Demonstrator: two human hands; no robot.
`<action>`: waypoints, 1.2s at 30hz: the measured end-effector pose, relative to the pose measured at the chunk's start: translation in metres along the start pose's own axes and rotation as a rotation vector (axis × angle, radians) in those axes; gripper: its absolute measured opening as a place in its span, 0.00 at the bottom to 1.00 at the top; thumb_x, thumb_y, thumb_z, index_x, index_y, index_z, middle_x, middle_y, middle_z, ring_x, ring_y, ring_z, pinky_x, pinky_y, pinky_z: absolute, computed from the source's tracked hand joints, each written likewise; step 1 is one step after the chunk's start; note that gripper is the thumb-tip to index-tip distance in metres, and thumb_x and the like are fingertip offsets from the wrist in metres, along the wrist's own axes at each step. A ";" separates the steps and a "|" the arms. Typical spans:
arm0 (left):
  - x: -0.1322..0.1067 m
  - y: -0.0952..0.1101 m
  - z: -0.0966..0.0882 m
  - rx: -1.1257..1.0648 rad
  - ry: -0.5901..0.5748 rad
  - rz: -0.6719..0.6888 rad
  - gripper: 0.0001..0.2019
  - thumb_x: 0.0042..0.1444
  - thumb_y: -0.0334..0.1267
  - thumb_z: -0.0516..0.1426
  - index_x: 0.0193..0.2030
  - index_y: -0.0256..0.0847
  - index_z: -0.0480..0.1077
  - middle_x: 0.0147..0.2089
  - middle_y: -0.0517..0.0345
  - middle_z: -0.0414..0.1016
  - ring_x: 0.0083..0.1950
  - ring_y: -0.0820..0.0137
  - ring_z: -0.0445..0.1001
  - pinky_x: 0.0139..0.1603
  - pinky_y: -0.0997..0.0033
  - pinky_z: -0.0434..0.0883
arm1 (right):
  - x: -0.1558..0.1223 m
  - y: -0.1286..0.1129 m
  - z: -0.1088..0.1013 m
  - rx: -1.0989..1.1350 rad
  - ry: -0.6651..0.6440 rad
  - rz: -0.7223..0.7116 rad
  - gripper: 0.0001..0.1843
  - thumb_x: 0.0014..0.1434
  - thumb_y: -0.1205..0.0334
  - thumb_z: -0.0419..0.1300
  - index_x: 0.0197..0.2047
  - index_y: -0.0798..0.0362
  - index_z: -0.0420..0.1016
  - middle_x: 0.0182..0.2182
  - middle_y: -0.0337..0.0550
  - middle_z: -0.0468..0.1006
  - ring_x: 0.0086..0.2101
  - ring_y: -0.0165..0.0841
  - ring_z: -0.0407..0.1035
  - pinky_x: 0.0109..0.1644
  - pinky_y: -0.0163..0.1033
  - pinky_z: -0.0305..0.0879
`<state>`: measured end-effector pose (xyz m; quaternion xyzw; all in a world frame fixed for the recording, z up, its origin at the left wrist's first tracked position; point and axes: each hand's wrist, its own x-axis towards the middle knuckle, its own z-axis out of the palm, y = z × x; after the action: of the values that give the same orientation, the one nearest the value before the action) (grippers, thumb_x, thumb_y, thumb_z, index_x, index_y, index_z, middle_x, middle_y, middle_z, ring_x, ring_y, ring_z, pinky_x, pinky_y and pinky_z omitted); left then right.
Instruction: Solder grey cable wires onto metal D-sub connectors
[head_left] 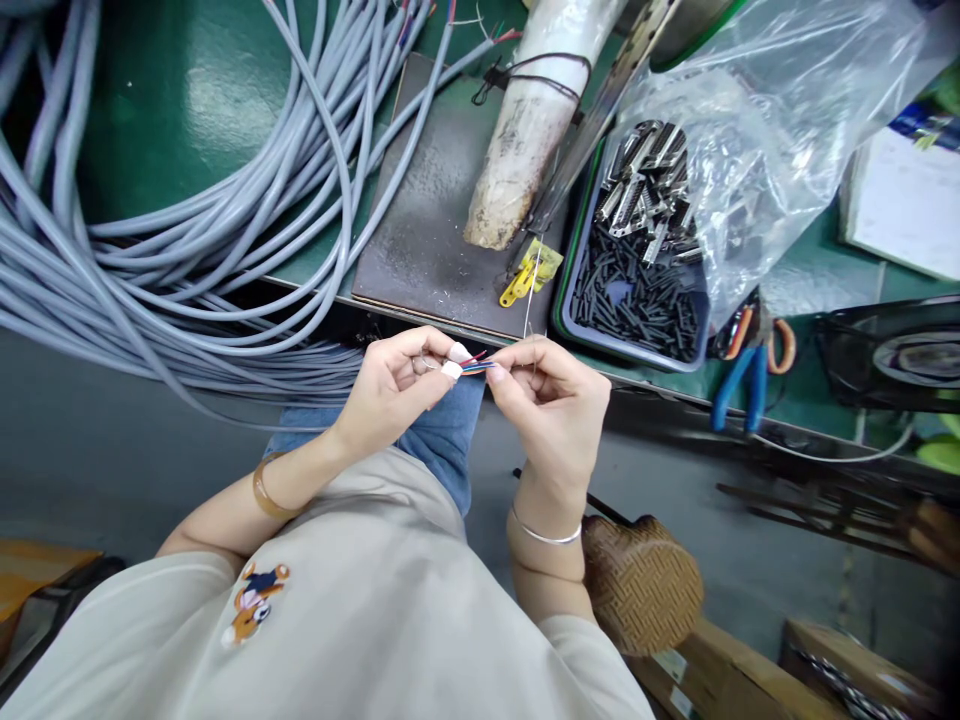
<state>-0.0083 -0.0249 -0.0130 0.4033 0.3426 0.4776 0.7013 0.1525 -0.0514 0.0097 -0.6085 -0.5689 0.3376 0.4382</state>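
My left hand [394, 385] is closed in a pinch on the end of a grey cable, with white tape on its thumb and forefinger tips. A small fan of coloured wires [476, 364] sticks out of that pinch to the right. My right hand [555, 400] is closed too, its fingertips gripping the tips of those coloured wires. Both hands hover over my lap, just in front of the bench edge. A big bundle of grey cables [187, 240] loops across the green bench to the left.
A dark metal plate [427, 210] lies on the bench with a dirty white cylinder [529, 140] above it. A blue tray [637, 290] holds several black sleeves and metal connectors, under a clear plastic bag [765, 130]. Blue-handled pliers [739, 385] lie right.
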 end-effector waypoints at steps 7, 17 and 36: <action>0.001 -0.001 -0.001 0.019 0.047 0.020 0.13 0.52 0.43 0.69 0.33 0.37 0.74 0.31 0.62 0.74 0.22 0.83 0.63 0.24 0.79 0.63 | -0.005 0.001 0.002 0.022 0.015 -0.013 0.06 0.60 0.62 0.65 0.30 0.51 0.78 0.25 0.33 0.71 0.20 0.21 0.48 0.24 0.35 0.45; 0.000 -0.003 -0.001 0.124 0.039 0.178 0.04 0.54 0.35 0.67 0.32 0.37 0.78 0.31 0.58 0.76 0.30 0.77 0.72 0.31 0.78 0.69 | -0.007 0.000 0.005 0.019 0.081 -0.076 0.05 0.61 0.64 0.66 0.32 0.50 0.79 0.26 0.33 0.72 0.20 0.21 0.49 0.25 0.36 0.48; 0.000 -0.006 -0.008 0.009 0.040 0.101 0.09 0.51 0.39 0.70 0.29 0.37 0.77 0.28 0.60 0.75 0.25 0.80 0.69 0.24 0.82 0.66 | 0.001 0.008 -0.001 0.312 0.198 -0.043 0.09 0.59 0.58 0.69 0.30 0.50 0.79 0.20 0.31 0.71 0.19 0.23 0.60 0.23 0.32 0.55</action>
<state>-0.0131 -0.0240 -0.0219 0.4138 0.3379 0.5188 0.6674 0.1570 -0.0504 0.0029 -0.5514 -0.4766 0.3508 0.5880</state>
